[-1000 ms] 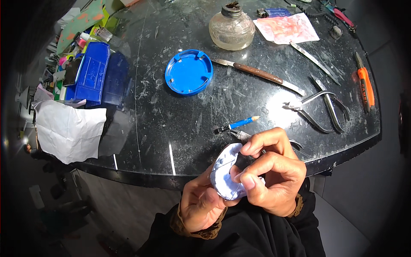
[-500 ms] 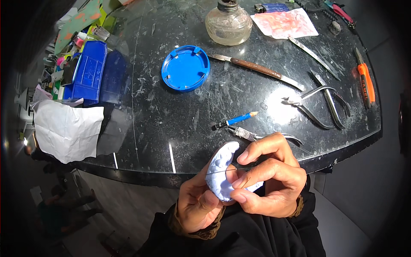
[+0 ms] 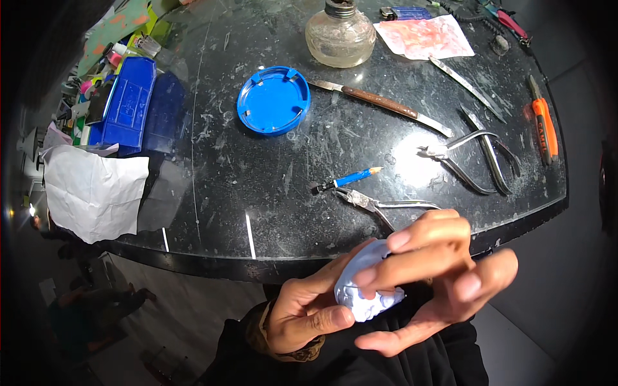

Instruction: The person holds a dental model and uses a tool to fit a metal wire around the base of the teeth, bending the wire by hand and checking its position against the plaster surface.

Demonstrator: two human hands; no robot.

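A pale blue dental cast (image 3: 354, 299) is tilted over my lap, just off the table's near edge. My left hand (image 3: 296, 318) grips it from the left, thumb on the near side and fingers behind. Across its right part reach the fingers of my right hand (image 3: 444, 264), spread apart with the thumb stretched out below. Whether a fingertip touches the cast I cannot tell, and no thin wire shows now. Beyond my hands lie pliers (image 3: 364, 201), partly hidden by my right hand, and a short blue pencil (image 3: 354, 178).
The dark tabletop (image 3: 212, 193) holds a round blue lid (image 3: 273, 100), a wooden-handled knife (image 3: 380, 101), more pliers (image 3: 460, 151), a tweezer-like tool (image 3: 467, 87), an orange-handled cutter (image 3: 544, 128) and a glass burner (image 3: 340, 42). Left are a blue box (image 3: 129, 106) and white paper (image 3: 93, 193).
My right fingers have opened out from their pinch at the thin dark wire across the cast, which no longer shows. The cast has moved slightly right and turned in my left hand.
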